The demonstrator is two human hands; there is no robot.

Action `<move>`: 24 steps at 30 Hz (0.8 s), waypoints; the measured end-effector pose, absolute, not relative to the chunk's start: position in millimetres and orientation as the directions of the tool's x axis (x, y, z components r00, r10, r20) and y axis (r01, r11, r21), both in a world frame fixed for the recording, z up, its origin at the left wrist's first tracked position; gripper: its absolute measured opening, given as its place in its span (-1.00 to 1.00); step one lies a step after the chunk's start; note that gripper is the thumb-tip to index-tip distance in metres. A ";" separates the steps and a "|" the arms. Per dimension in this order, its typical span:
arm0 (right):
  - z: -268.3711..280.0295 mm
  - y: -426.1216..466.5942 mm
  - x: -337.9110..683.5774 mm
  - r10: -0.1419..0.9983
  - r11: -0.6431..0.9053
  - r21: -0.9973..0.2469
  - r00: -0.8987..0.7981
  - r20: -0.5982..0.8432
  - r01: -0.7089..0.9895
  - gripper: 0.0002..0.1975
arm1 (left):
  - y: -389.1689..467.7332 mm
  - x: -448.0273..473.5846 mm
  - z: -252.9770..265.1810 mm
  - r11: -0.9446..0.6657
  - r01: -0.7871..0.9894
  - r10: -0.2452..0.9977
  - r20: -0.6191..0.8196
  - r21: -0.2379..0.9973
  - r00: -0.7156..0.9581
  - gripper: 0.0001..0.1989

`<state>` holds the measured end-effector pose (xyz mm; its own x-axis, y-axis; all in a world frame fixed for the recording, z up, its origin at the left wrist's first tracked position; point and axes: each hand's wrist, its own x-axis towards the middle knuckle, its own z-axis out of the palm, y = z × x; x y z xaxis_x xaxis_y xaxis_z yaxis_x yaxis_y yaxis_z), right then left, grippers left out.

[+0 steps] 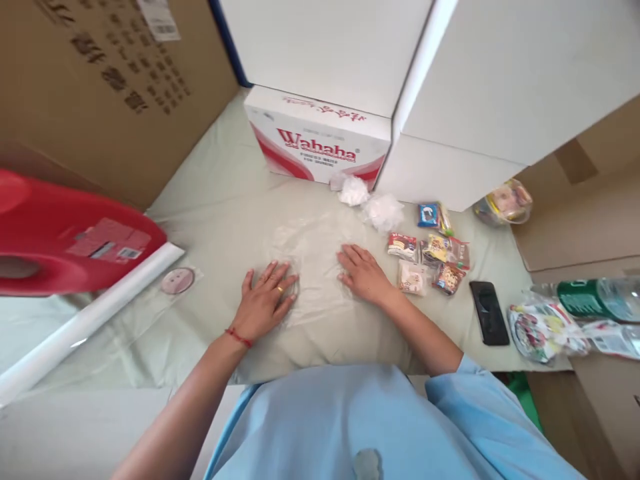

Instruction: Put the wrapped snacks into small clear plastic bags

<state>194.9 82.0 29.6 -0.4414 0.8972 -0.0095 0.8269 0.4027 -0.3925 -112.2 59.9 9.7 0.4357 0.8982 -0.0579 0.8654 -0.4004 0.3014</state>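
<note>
A clear plastic bag lies spread on the cloth-covered table, hard to make out against the pale green cloth. On its left side my left hand rests flat with fingers apart, a ring on one finger and a red cord round the wrist. My right hand presses flat on the right side, fingers stretched out. Neither hand grips anything. Crumpled clear plastic and a second white crumpled bundle lie beyond my right hand. Several small snack packets sit just right of it.
A Wahaha box stands at the back. To the left are a red plastic jug, a white roll and a pink disc. A black phone, a snack tub and plastic bottles lie right.
</note>
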 end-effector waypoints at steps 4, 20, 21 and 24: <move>8.8 74.3 190.7 0.960 0.251 -0.299 -0.276 -0.044 0.921 -0.41 | 68.6 -156.9 5.4 -0.359 0.869 0.902 -0.111 0.340 0.417 -0.37; 17.7 30.3 144.3 0.997 0.018 -0.297 -0.041 -0.072 0.955 -0.40 | 115.0 -41.7 49.8 -0.336 0.892 0.937 0.013 0.302 0.348 -0.44; 15.8 25.1 148.9 0.997 0.021 -0.306 -0.043 -0.065 0.952 -0.40 | 122.3 -46.5 37.3 -0.315 0.905 0.940 -0.039 0.286 0.339 -0.41; 11.4 4.4 168.4 0.995 0.066 -0.354 -0.087 -0.043 0.933 -0.40 | 139.4 -64.9 10.5 -0.320 0.906 0.933 -0.074 0.276 0.352 -0.36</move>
<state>168.4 4.4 11.4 -0.0865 0.9953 -0.0426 0.9327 0.0659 -0.3545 -64.9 139.4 10.5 0.3522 0.9330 -0.0735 0.9062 -0.3204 0.2760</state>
